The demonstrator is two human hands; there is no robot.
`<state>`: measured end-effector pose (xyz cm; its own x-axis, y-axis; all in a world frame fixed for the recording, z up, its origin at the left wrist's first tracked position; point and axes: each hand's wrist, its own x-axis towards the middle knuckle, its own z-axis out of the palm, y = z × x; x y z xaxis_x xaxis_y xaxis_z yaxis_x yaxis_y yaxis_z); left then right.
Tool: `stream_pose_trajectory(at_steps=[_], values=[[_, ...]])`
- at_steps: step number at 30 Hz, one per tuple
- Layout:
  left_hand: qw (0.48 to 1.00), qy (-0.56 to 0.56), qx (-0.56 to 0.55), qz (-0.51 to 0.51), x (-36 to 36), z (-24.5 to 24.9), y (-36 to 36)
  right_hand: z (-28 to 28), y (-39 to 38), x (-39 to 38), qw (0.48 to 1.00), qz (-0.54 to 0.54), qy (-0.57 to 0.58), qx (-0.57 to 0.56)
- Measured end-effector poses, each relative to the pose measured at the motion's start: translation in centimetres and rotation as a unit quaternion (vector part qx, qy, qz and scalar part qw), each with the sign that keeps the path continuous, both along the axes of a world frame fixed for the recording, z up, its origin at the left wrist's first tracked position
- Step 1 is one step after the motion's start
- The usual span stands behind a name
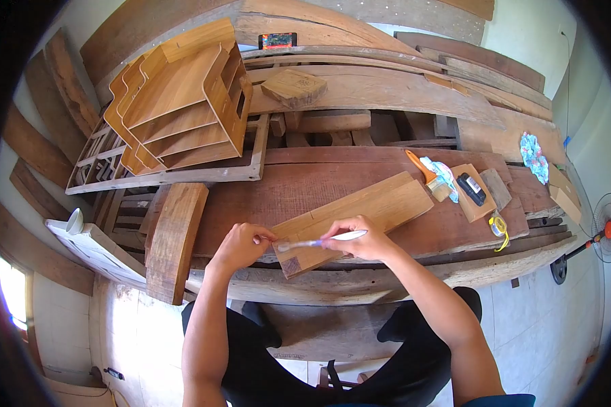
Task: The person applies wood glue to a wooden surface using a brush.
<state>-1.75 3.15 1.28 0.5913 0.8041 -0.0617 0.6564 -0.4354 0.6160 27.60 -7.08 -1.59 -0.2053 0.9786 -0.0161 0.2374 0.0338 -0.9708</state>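
Observation:
A pale wooden board (360, 210) lies at a slant across the dark reddish plank in front of me. My right hand (357, 239) grips a toothbrush (346, 236) by its white handle, with the brush head over the board's near left end. At that same end, my left hand (243, 245) is closed, its fingertips against the board's edge. To the right of the board lie an orange-handled paintbrush (422, 167), a crumpled patterned cloth (441, 175) and a black block-shaped object (471, 189) resting on a small wood piece.
A tiered wooden desk organizer (183, 108) stands at the back left on a frame. A thick wood block (176, 237) juts over the bench's left edge. At the right are a yellow tape measure (497, 224), another cloth (533, 156) and a fan (607, 230). A phone (278, 41) stands behind.

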Motion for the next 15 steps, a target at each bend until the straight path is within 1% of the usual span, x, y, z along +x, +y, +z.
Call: stream_pose_trajectory(at_steps=[1, 4, 7, 10, 13, 14, 15], values=[[1.0, 0.0, 0.001, 0.001, 0.1, 0.0, 0.0, 0.1, 0.1, 0.2, 1.0, 0.029, -0.003, 0.0], [1.0, -0.001, 0.0, 0.006, 0.0, -0.2, 0.1, 0.7, -0.2, -0.3, 0.998, -0.051, 0.03, -0.029], [1.0, 0.012, 0.024, 0.001, 0.2, -0.2, 0.0, -0.1, 0.2, -0.2, 0.999, 0.02, 0.017, 0.018], [0.999, 0.004, 0.035, 0.012, 0.3, -0.5, 0.0, 0.7, -0.2, -0.3, 0.999, -0.013, 0.028, -0.035], [0.999, -0.003, 0.042, 0.009, 0.5, -0.2, -0.1, -0.1, -0.3, -1.1, 0.994, -0.022, -0.042, 0.1], [0.999, -0.009, 0.036, 0.007, 0.5, -0.1, -0.2, -0.2, -0.3, -1.0, 0.998, 0.007, -0.012, 0.065], [0.999, -0.015, 0.031, 0.007, 0.6, 0.1, -0.3, 0.2, -0.3, -1.1, 0.999, -0.009, -0.015, 0.039]])
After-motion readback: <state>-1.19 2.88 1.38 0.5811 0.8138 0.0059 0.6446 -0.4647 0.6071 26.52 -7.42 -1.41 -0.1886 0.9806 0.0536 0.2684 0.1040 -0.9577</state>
